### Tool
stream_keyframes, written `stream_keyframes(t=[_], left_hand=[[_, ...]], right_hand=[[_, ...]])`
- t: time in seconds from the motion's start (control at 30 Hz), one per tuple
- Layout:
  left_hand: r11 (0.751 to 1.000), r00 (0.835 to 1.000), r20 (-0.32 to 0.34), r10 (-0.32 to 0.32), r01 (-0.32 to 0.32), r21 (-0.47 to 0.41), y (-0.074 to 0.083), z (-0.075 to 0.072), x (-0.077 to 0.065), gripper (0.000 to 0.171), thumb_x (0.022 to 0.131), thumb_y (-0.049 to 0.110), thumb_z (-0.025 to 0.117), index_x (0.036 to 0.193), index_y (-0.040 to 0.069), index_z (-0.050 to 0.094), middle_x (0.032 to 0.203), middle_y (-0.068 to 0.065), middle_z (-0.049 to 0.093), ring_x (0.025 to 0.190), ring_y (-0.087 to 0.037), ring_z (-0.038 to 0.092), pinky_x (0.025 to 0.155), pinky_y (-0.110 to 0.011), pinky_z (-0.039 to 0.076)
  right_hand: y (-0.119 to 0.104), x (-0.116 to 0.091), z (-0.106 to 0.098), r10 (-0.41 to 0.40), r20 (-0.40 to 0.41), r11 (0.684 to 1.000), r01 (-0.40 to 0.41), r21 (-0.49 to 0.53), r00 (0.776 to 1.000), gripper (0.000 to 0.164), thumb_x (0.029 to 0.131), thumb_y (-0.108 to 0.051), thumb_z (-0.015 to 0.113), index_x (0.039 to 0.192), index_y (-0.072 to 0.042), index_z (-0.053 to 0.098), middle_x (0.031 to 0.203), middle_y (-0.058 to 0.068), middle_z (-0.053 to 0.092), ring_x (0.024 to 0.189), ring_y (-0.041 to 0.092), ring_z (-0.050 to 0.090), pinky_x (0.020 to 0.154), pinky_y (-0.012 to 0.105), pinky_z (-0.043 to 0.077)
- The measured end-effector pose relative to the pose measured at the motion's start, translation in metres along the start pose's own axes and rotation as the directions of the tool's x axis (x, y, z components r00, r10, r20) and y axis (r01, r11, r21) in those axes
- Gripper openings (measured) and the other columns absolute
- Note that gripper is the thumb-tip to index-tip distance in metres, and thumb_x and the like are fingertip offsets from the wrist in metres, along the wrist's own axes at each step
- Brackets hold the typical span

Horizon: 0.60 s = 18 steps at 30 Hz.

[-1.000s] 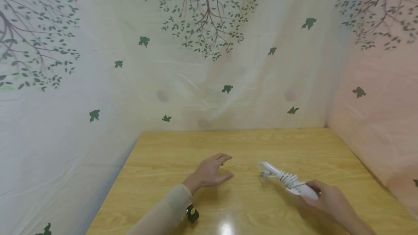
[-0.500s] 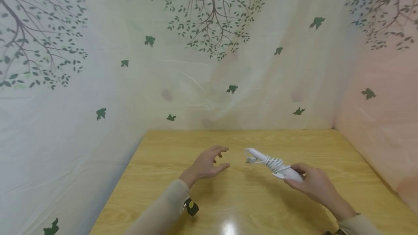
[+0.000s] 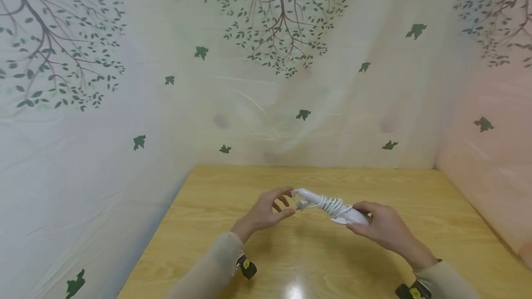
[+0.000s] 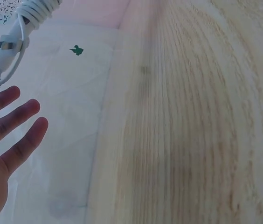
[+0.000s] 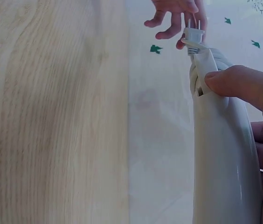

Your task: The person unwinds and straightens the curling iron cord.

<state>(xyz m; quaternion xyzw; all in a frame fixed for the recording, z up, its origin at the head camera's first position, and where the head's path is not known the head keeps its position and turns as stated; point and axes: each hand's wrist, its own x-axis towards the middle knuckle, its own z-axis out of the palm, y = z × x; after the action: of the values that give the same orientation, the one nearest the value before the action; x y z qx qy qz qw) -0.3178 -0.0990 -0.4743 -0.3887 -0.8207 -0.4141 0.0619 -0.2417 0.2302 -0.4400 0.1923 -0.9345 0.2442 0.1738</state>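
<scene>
My right hand grips a white curling iron by its wide end, held above the table and tilted with its narrow end to the left. In the right wrist view my thumb presses on its lever. A white cord is wound round the narrow part, and a two-pin plug sticks out beside the tip. My left hand is spread at that tip, thumb and fingers apart. In the left wrist view an index fingertip is right at the cord's exit and the thumb overlaps the plug pins.
The wooden table lies below both hands. Pale sheets with printed trees and leaves hang behind it and at both sides. A dark wrist strap is on the left sleeve, another on the right.
My right hand has carried the curling iron leftward and up, bringing its narrow end to my left hand's fingertips. The left hand stays spread in nearly the same place.
</scene>
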Motion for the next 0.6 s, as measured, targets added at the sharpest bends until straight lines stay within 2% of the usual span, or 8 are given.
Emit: stream_keyframes(t=[0.17, 0.47, 0.6], left_hand=[[0.998, 1.000, -0.026, 0.007, -0.008, -0.059, 0.000, 0.001, -0.001, 0.059, 0.090, 0.021, 0.070, 0.142, 0.011, 0.045, 0.124, -0.011, 0.063, 0.094, -0.025, 0.066, 0.070, -0.021, 0.056], [0.998, 0.995, -0.098, -0.021, 0.015, -0.061, -0.001, -0.006, -0.007, 0.056, 0.090, 0.017, 0.071, 0.140, 0.013, 0.046, 0.116, -0.008, 0.065, 0.092, -0.023, 0.067, 0.070, -0.025, 0.057], [0.996, 0.991, -0.132, -0.030, 0.020, -0.083, -0.002, -0.010, -0.012, 0.055, 0.089, 0.015, 0.072, 0.138, 0.013, 0.048, 0.113, -0.009, 0.066, 0.091, -0.026, 0.068, 0.068, -0.027, 0.057]], right_hand=[[-0.005, 0.007, 0.003, -0.026, -0.001, 1.000, 0.026, 0.002, 1.000, 0.044, 0.073, -0.039, 0.085, 0.103, -0.008, 0.073, 0.092, 0.001, 0.073, 0.070, 0.001, 0.057, 0.056, 0.020, 0.045], [-0.017, 0.018, 0.009, -0.070, -0.001, 0.997, 0.070, 0.016, 0.998, 0.041, 0.073, -0.034, 0.085, 0.102, -0.007, 0.072, 0.091, 0.000, 0.073, 0.070, 0.002, 0.059, 0.056, 0.020, 0.046], [-0.023, 0.024, 0.011, -0.094, 0.000, 0.995, 0.094, 0.018, 0.996, 0.040, 0.073, -0.033, 0.085, 0.100, -0.007, 0.072, 0.090, 0.000, 0.072, 0.071, 0.003, 0.059, 0.056, 0.020, 0.046]])
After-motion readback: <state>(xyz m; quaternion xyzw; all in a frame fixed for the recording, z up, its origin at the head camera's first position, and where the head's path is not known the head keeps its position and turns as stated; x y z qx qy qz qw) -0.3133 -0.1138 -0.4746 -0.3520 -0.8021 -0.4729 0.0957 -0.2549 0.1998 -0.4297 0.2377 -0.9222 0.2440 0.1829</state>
